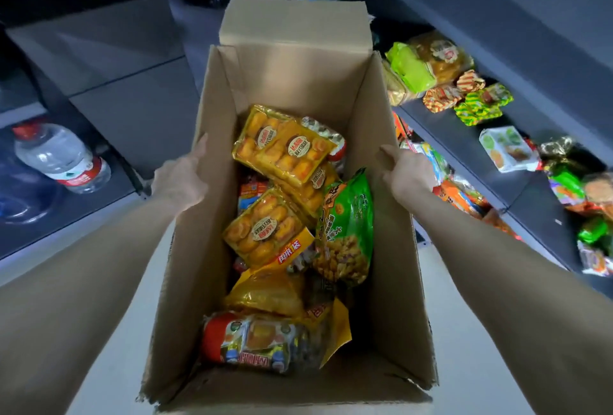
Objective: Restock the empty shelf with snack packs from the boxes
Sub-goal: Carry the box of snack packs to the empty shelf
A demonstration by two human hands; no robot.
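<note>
I had the cardboard box (298,83) between my two hands, and it was open at the top with the far flap (295,23) standing up, so I could look straight down into it. My left hand (180,179) lay flat against the outside of the left wall, its fingers (200,146) straight and pressing, not curled around anything. My right hand (409,175) was on the opposite wall near the rim, with the thumb (386,151) stretched along the cardboard. Its other fingers were hidden behind the hand, so I could not tell if they were curled.

I judged that I held it from both sides because the box was too wide for one hand, and equal pressure kept it level.

The snack packs were inside the box, loose and overlapping: yellow cake packs (285,149) at the far end, a green bag (348,225) leaning on the right wall, and a red and yellow pack (252,338) at the near end.

The shelf (457,149) was just beside the box on my right, and some packs (428,63) already lay on it. This seemed the reason to bring the box so near: a short reach for each pack. No pack was in my hands yet. A water bottle (59,156) lay on a low shelf at the left.
</note>
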